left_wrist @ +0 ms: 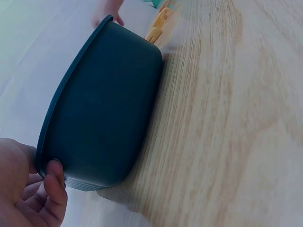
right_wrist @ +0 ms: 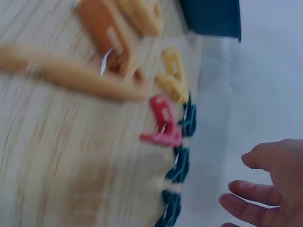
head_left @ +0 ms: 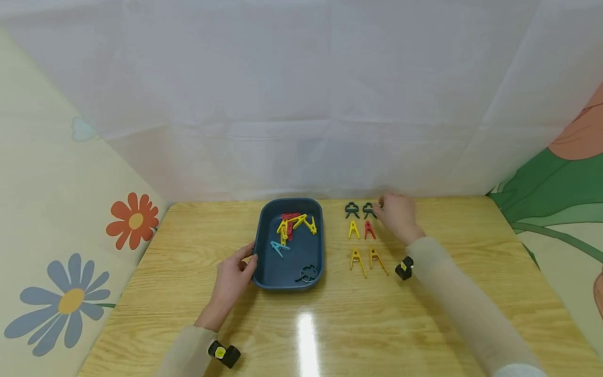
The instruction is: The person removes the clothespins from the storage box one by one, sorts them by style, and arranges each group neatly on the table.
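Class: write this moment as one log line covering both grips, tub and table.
left grip: holds tub by rim | right grip: empty, near dark clips | tub: assorted clips inside | table: coloured clips in rows

We see a wooden table (head_left: 471, 314) against a white sheet (head_left: 301, 84), a red flower (head_left: 136, 221) and blue flower (head_left: 71, 302) on the left wall (head_left: 42, 183), green leaves (head_left: 560, 191) at right.

On the table (head_left: 188, 293) stands a tub (head_left: 292, 264). In it, clothespegs (head_left: 289, 229) lie mostly in the far half, and one clip (head_left: 308, 273) in the near right corner. To the right of the tub are three rows: the back clips (head_left: 352, 210) before the sheet (head_left: 301, 104), then the middle pegs (head_left: 353, 225), then the front pegs (head_left: 355, 254). The left hand (head_left: 233, 275) is at the tub's left rim, the right hand (head_left: 398, 215) at the back row's right end.
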A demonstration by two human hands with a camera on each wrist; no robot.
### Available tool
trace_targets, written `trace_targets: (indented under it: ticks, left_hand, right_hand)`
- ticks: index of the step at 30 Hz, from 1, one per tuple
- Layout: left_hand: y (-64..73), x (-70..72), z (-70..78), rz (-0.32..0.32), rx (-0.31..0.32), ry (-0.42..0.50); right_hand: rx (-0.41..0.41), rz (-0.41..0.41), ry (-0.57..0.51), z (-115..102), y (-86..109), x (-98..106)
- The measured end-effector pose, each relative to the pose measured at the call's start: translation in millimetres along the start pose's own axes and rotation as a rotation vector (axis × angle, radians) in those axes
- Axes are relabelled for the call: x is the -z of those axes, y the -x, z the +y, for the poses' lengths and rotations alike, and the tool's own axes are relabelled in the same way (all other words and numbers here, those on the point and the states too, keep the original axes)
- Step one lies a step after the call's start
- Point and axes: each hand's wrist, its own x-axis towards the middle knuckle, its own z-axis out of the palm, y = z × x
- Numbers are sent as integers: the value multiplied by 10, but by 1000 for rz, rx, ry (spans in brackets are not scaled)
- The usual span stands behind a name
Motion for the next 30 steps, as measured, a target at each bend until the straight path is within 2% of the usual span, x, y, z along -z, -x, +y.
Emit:
trace_targets:
  ticks: [8,15,22,30]
  left_hand:
    - [1,-4,-6,-5,4,1]
    - [1,-9,-17,-7,9,5]
    - [-10,-21,-20,-3,6,10]
    - [-17,-28,-29,0,5,9]
  right_hand:
    - [143,3,-50,-332,15,34]
    - [239,2,-3,-664,22,-6]
    - [332,-76,-35,-993,75,-81]
    - [490,-138,-29,-1348,153,-215]
